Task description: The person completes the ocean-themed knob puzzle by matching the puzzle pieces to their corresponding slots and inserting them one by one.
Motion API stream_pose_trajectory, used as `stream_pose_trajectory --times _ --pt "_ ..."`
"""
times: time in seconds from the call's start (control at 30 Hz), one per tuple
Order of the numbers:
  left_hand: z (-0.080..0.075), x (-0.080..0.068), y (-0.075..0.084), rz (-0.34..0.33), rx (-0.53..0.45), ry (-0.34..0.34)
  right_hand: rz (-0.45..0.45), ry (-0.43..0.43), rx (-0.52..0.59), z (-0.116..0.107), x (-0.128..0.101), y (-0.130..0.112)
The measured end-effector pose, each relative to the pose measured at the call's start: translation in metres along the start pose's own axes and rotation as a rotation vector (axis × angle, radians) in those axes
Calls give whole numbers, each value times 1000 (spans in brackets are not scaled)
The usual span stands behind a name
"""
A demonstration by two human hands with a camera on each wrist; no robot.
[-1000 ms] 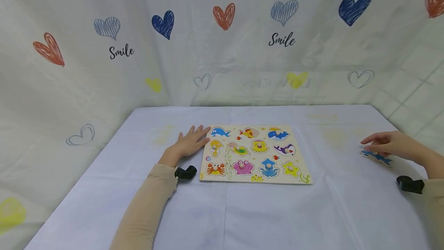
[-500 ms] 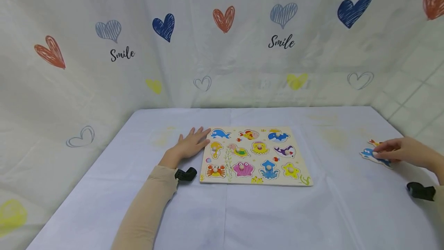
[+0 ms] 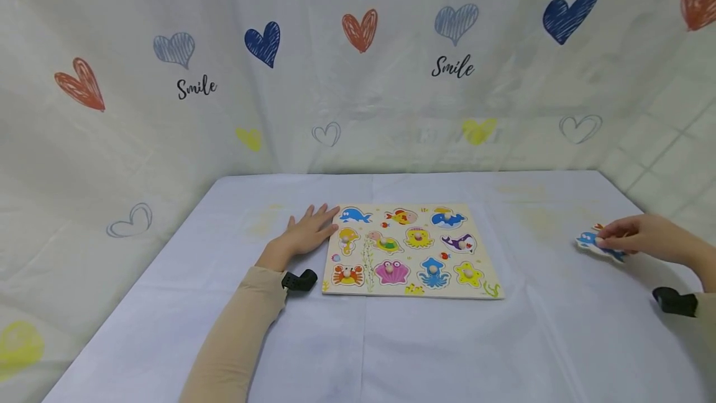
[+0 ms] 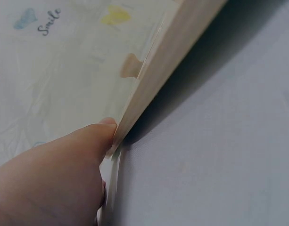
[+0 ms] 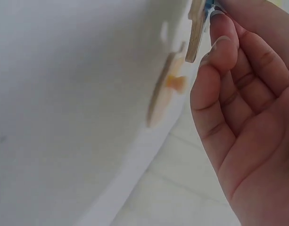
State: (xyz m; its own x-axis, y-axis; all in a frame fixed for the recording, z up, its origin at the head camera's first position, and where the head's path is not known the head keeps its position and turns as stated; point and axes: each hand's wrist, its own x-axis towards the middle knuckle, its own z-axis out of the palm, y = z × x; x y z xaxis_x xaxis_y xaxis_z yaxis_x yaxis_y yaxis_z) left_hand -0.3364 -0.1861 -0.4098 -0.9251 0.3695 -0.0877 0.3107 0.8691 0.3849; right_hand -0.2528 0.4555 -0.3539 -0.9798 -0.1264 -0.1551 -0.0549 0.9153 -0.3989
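My left hand (image 3: pixel 299 234) lies spread at the left edge of a wooden sea-animal peg puzzle board (image 3: pixel 481 260), fingertips at its upper left corner. In the left wrist view my thumb (image 4: pixel 106 132) presses against the edge of the board. At the right, my right hand (image 3: pixel 654 240) pinches a blue sea-animal puzzle piece (image 3: pixel 588 240) between thumb and fingers. The piece is just over the white cloth. Another puzzle piece (image 5: pixel 161 96), with an orange-yellow knob, lies on the cloth behind it; the right hand mostly hides it in the head view.
The board carries several knobbed animal pieces, such as a crab (image 3: pixel 348 275) and a starfish (image 3: pixel 468 273). A blue whale picture (image 3: pixel 355 215) at its upper left shows no knob. A white cloth (image 3: pixel 436 347) covers the table, and a printed curtain (image 3: pixel 391 98) hangs behind.
My right hand has closed on the blue puzzle piece and shifted it slightly up and to the left. Part of an orange-red piece shows behind it. My left hand stays at the board.
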Motion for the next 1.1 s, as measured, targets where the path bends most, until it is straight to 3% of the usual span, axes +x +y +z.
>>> stream_pose_trajectory --times 0.27,0.43,0.57,0.8,1.1 --pt "-1 -3 -1 -7 -13 -4 -57 38 -26 -10 5 -35" --pt "-1 -2 -2 -5 -5 -4 -141 116 -59 -8 7 -63" --pt "0 0 -3 0 5 1 -219 159 4 -2 10 -93" --pt "-1 0 -2 2 4 5 -291 146 15 6 23 -141" --pt "-2 -3 2 2 2 -3 -379 73 12 21 48 -180"
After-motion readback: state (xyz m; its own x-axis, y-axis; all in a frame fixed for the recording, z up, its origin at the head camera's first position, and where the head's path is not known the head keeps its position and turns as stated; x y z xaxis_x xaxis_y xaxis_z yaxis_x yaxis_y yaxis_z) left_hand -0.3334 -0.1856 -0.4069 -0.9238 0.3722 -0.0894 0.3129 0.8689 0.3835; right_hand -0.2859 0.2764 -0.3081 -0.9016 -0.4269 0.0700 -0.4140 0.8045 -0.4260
